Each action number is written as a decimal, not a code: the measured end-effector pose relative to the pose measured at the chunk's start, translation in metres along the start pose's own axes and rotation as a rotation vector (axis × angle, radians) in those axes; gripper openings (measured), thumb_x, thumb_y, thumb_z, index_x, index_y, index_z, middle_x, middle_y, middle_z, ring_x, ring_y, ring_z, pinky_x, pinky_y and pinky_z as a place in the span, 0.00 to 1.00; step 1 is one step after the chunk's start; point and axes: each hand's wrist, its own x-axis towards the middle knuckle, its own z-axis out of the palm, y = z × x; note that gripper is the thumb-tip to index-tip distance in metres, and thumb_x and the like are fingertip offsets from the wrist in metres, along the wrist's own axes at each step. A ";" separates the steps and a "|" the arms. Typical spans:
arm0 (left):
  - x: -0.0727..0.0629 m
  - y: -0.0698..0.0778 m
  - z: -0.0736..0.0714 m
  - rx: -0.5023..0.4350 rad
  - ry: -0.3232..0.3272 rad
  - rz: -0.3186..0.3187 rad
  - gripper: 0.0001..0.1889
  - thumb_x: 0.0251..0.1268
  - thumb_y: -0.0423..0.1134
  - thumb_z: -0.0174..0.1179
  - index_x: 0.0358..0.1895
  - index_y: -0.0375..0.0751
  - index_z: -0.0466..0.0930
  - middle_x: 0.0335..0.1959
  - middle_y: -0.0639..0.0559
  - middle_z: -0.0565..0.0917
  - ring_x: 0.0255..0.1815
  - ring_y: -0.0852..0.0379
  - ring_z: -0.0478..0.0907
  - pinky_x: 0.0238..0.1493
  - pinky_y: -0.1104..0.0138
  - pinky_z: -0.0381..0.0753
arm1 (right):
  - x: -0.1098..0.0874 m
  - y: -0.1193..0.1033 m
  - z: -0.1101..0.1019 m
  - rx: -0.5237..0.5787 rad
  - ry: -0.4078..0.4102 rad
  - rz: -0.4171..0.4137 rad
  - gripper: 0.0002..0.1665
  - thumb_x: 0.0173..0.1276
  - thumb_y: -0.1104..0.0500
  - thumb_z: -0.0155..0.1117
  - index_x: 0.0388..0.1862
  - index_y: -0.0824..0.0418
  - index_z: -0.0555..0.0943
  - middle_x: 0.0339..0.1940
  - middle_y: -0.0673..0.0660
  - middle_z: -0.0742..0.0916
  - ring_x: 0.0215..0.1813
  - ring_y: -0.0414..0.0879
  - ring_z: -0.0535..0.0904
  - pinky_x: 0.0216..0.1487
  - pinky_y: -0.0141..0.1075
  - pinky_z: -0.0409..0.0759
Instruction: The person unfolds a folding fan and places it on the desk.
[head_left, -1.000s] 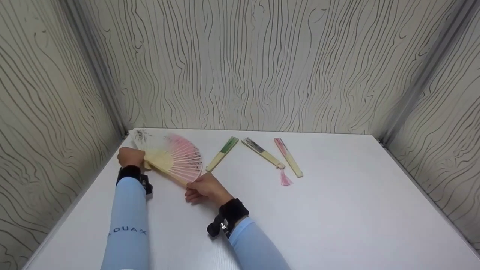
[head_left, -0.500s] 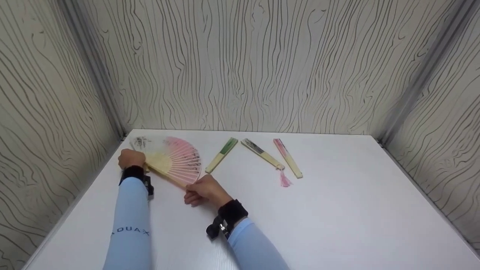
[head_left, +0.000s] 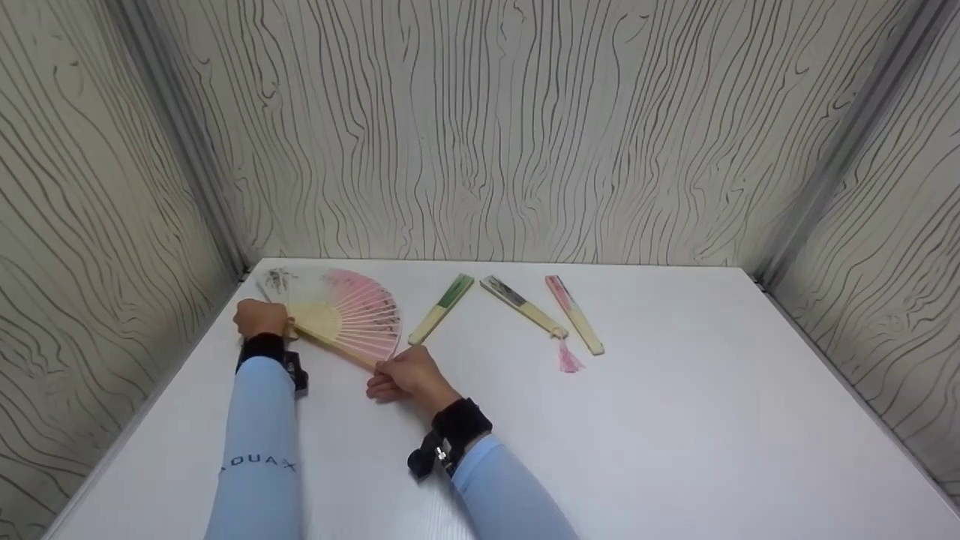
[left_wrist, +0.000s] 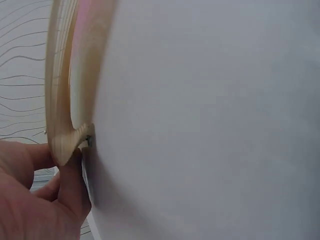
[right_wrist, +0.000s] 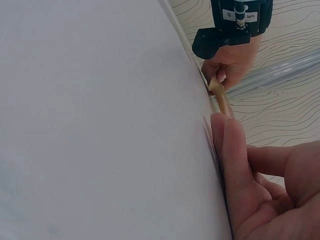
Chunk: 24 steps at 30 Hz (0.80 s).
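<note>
A spread folding fan (head_left: 367,311), its leaf pink on one side and whitish with dark print on the other, is at the table's left. Its pale wooden ribs fill the upper left of the left wrist view. My left hand (head_left: 261,319) holds the fan by its narrow pivot end; in that wrist view, thumb and fingers pinch the gathered ribs (left_wrist: 60,100). At the other end of the near outer rib, my right hand (head_left: 411,379) pinches the tip between thumb and fingers. The right wrist view shows the fan's pivot end (right_wrist: 218,90) beyond my right fingertips.
Three folded fans lie right of the spread one: a green fan (head_left: 441,309), a dark grey fan (head_left: 523,306) with a pink tassel (head_left: 568,356), and a pink fan (head_left: 574,315). Wood-grain-patterned panels (head_left: 480,135) stand behind and beside the white table (head_left: 675,412).
Both hands keep hold of the same ends of the fan. The fan's far left edge has come slightly nearer and lower than a second ago; the folded fans lie as before.
</note>
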 end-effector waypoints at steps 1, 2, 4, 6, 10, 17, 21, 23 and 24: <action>0.001 0.000 0.001 -0.003 0.004 -0.004 0.23 0.72 0.30 0.54 0.66 0.20 0.78 0.63 0.28 0.86 0.55 0.40 0.85 0.49 0.58 0.86 | 0.000 0.000 0.000 0.002 0.001 0.001 0.13 0.80 0.65 0.64 0.44 0.75 0.89 0.36 0.67 0.95 0.35 0.50 0.96 0.38 0.35 0.95; 0.002 0.001 0.001 -0.006 0.010 -0.003 0.24 0.72 0.29 0.54 0.67 0.20 0.78 0.64 0.28 0.86 0.57 0.39 0.85 0.52 0.57 0.87 | 0.000 0.000 0.000 0.003 0.002 0.001 0.12 0.81 0.65 0.64 0.44 0.75 0.89 0.36 0.67 0.95 0.35 0.50 0.96 0.38 0.36 0.95; 0.004 0.001 0.003 -0.010 0.011 -0.004 0.24 0.73 0.29 0.55 0.68 0.21 0.78 0.64 0.28 0.85 0.59 0.38 0.86 0.53 0.58 0.87 | 0.000 0.000 0.000 -0.004 0.001 -0.001 0.13 0.81 0.65 0.63 0.44 0.75 0.88 0.36 0.67 0.95 0.35 0.50 0.96 0.38 0.36 0.95; 0.007 0.001 0.004 -0.018 0.008 -0.009 0.23 0.73 0.29 0.55 0.68 0.21 0.78 0.64 0.29 0.86 0.60 0.38 0.87 0.51 0.59 0.88 | 0.000 0.000 0.000 0.002 0.000 0.002 0.12 0.80 0.65 0.63 0.44 0.75 0.88 0.36 0.67 0.95 0.35 0.50 0.96 0.39 0.37 0.96; 0.012 -0.001 0.005 -0.019 0.008 -0.003 0.22 0.74 0.27 0.56 0.67 0.21 0.79 0.63 0.28 0.87 0.61 0.36 0.88 0.52 0.57 0.91 | 0.000 0.001 -0.001 0.000 -0.022 0.002 0.12 0.80 0.65 0.64 0.44 0.75 0.89 0.37 0.68 0.95 0.35 0.50 0.96 0.40 0.37 0.96; 0.008 -0.004 0.002 -0.012 0.028 0.044 0.20 0.76 0.26 0.52 0.66 0.20 0.79 0.64 0.26 0.85 0.65 0.32 0.85 0.60 0.50 0.91 | 0.001 0.003 -0.004 -0.001 -0.069 0.019 0.12 0.79 0.64 0.63 0.43 0.73 0.89 0.35 0.64 0.95 0.34 0.47 0.95 0.40 0.36 0.96; 0.001 0.000 -0.003 -0.045 0.053 0.102 0.22 0.78 0.28 0.48 0.68 0.23 0.78 0.67 0.26 0.84 0.68 0.30 0.82 0.71 0.45 0.86 | -0.001 -0.002 -0.010 -0.016 -0.108 0.042 0.12 0.78 0.64 0.62 0.43 0.71 0.89 0.35 0.62 0.95 0.36 0.47 0.95 0.41 0.37 0.96; -0.002 0.005 -0.004 -0.059 0.065 0.129 0.22 0.80 0.31 0.47 0.70 0.26 0.77 0.69 0.28 0.83 0.70 0.30 0.80 0.74 0.43 0.82 | -0.002 -0.006 -0.015 -0.028 -0.132 0.045 0.13 0.77 0.63 0.62 0.45 0.72 0.89 0.36 0.62 0.95 0.37 0.49 0.95 0.43 0.39 0.96; -0.004 0.008 -0.004 -0.069 0.076 0.139 0.22 0.81 0.33 0.47 0.70 0.27 0.78 0.69 0.29 0.83 0.70 0.31 0.80 0.75 0.42 0.80 | -0.003 -0.010 -0.018 -0.034 -0.141 0.042 0.13 0.77 0.63 0.62 0.45 0.73 0.89 0.36 0.63 0.95 0.38 0.49 0.95 0.44 0.39 0.96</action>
